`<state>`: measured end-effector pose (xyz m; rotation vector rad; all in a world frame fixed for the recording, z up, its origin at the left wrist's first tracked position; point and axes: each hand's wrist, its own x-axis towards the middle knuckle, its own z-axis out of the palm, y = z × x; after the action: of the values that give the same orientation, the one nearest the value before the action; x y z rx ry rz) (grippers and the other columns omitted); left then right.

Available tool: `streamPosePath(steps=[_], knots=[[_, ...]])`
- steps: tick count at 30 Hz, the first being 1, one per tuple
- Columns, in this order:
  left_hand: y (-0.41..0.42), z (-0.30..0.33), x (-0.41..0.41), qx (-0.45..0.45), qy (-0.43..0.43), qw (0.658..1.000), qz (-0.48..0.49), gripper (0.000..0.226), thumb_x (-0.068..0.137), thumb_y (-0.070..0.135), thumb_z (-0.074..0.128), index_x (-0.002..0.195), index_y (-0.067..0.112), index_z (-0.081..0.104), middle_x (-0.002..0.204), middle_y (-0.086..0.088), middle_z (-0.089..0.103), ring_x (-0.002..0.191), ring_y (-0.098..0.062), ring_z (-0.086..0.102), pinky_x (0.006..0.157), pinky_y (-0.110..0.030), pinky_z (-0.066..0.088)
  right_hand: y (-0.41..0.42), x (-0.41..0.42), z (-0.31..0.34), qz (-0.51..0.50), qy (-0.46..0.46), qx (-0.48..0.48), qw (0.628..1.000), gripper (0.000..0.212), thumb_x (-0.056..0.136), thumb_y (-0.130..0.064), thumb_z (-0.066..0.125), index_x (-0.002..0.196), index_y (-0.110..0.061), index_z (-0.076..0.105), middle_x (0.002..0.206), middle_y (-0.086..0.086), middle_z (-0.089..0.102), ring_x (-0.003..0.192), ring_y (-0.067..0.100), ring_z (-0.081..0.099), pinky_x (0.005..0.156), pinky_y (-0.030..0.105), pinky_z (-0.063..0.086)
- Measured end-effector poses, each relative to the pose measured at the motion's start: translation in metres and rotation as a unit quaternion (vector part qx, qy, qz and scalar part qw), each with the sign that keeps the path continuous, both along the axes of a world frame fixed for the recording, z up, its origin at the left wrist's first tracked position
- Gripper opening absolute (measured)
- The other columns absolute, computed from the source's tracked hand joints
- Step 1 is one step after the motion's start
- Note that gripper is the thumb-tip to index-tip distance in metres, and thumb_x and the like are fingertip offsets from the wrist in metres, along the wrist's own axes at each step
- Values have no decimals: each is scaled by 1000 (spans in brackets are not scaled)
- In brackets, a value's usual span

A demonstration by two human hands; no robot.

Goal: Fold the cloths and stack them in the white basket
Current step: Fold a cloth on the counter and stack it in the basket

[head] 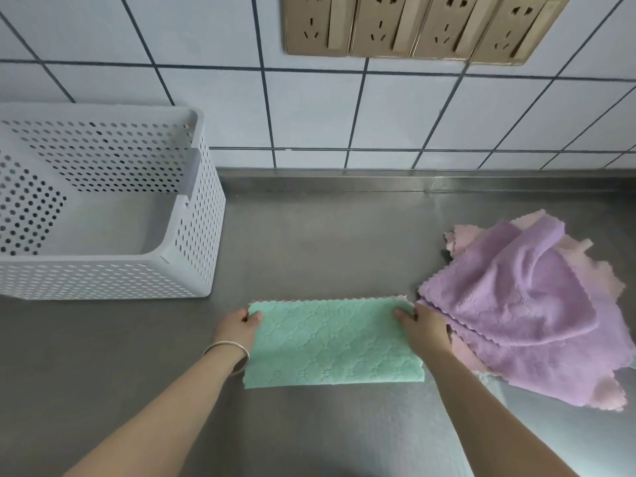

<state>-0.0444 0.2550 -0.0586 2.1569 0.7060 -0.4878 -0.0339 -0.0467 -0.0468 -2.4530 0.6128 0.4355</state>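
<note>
A green cloth (332,342) lies folded in half as a wide rectangle on the steel counter in front of me. My left hand (237,327) pinches its far left corner, and a bangle sits on that wrist. My right hand (421,327) pinches its far right corner. The white perforated basket (103,280) stands at the back left with nothing inside. To the right lies a loose heap with a purple cloth (523,304) on top of a pink cloth (471,239).
The steel counter (309,242) runs back to a tiled wall (309,108). A row of brass-coloured sockets (413,25) is mounted high on the wall. The purple heap touches the green cloth's right end.
</note>
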Motion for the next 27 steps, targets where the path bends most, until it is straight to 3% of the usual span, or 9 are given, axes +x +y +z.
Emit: streamPosePath(steps=[3,9,12,15,19,21,23,25,27], knots=[[-1,-5,2,39,-3,999,-21,27,92,23,53,101,1,66,99,-19,68,93,-35,62,79,-35,45,1,2,-2,3,-9,-3,1000,20,91,-29,55,80,-13,49,62,-4,44,73,22,49,60,27,30],[-4,-9,4,118,3,991,-63,31,94,29,48,107,4,59,103,-19,66,95,-35,59,72,-30,39,3,5,-6,-13,-6,4,1000,21,90,-27,56,81,-8,54,62,-3,47,68,23,49,51,28,29],[-7,-7,5,161,0,984,-70,33,94,31,47,112,5,57,106,-20,65,100,-36,59,77,-33,43,6,7,-7,-32,10,1,999,24,89,-27,57,82,-4,57,65,1,51,68,24,50,51,28,30],[-9,-6,7,187,1,979,-84,33,94,33,47,107,4,57,105,-21,65,99,-37,59,79,-35,45,8,8,-8,-53,11,9,999,27,88,-27,58,94,0,62,80,10,61,75,26,55,61,30,38],[-10,-1,4,228,19,970,-79,35,91,44,47,94,10,55,97,-15,65,91,-34,61,75,-35,47,8,1,-7,-107,-16,23,994,33,87,-30,61,110,-9,52,102,10,62,93,30,59,76,33,45],[-8,1,-1,226,-20,974,-26,37,83,49,57,89,12,52,93,-10,61,89,-33,59,73,-36,46,5,-7,-7,-113,-31,13,993,32,85,-31,63,106,-13,47,101,7,62,90,28,58,77,37,48],[-10,-3,-9,242,-120,963,-15,38,73,43,70,88,12,53,95,-12,55,91,-33,53,72,-40,46,3,-17,-7,-98,-23,-10,995,34,84,-31,63,105,-11,46,104,8,59,89,25,55,75,34,45],[-21,-4,-16,272,-208,936,-84,41,70,44,67,96,16,54,102,-11,56,94,-31,48,77,-40,46,3,-25,-6,-88,-7,-29,996,37,84,-32,63,107,-8,47,109,9,55,95,26,53,77,33,41],[-39,-5,-22,264,-221,919,-195,47,71,51,49,108,23,50,115,-5,58,108,-23,44,87,-41,43,4,-35,-5,-86,12,-42,995,39,85,-34,61,111,-7,49,113,9,53,101,27,53,81,35,42]])
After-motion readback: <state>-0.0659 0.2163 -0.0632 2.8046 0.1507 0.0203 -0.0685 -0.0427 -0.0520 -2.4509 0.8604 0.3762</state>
